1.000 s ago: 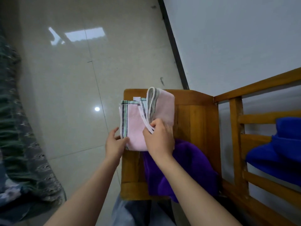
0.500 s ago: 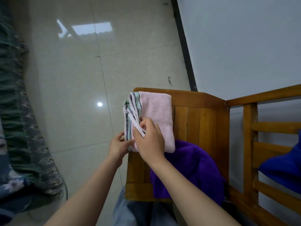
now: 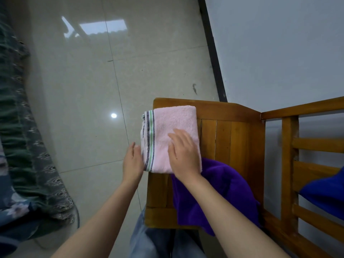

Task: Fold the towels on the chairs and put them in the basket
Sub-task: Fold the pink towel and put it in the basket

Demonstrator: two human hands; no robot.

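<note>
On the wooden chair seat, right hand (image 3: 183,156) laid flat, fingers extended, palm down on the near right part of the folded pink towel (image 3: 171,135), pressing it without gripping. Left hand (image 3: 133,162) with straight fingers set against the towel's left, striped edge, touching but not grasping. Pink towel folded into a compact rectangle, with dark and green stripes along its left side, lying on the far left portion of the chair (image 3: 230,142) and slightly overhanging the seat's left edge. Purple towel (image 3: 221,194) unfolded and crumpled on the near part of the same seat, partly under the pink towel's near right corner. Blue towel (image 3: 325,194) at the right edge, beyond the chair's slatted side. Glossy tiled floor (image 3: 78,99) on the left; patterned dark fabric (image 3: 20,142) at the far left
</note>
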